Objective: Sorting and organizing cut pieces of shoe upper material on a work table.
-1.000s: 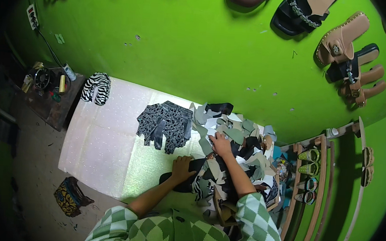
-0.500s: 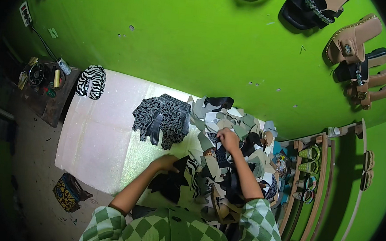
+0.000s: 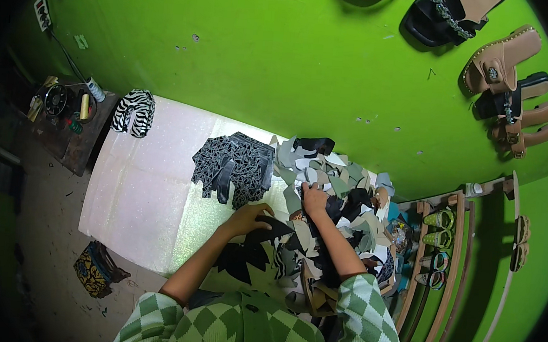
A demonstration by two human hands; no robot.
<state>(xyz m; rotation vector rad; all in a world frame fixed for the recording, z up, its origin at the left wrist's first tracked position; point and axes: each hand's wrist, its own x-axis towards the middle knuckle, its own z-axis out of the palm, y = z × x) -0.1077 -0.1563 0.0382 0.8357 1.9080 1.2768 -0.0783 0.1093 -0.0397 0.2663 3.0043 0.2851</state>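
My left hand (image 3: 247, 220) is closed on a black cut piece of leather-like material (image 3: 274, 229), its thumb and fingers at the piece's left end. Below it, more black pointed pieces (image 3: 242, 261) lie overlapping on the table. My right hand (image 3: 314, 201) rests over the left part of a heap of mixed offcuts (image 3: 353, 176) in grey, beige, white and black. Its fingers are curled down, and what lies under the fingertips is hidden. Left of the heap sits a stack of black and grey patterned cut pieces (image 3: 233, 162).
On the pale shiny tabletop (image 3: 152, 181), a zebra-striped bundle (image 3: 134, 113) sits at the far left corner. A sewing machine (image 3: 55, 100) stands beyond it. Sandals (image 3: 494, 59) hang on the green wall. A wooden rack with green sandals (image 3: 439, 219) stands right; a patterned bag (image 3: 93, 269) lies lower left.
My left hand has moved up and right, lifting a black piece away from the other black pieces. My right hand has shifted slightly left and nearer over the heap.
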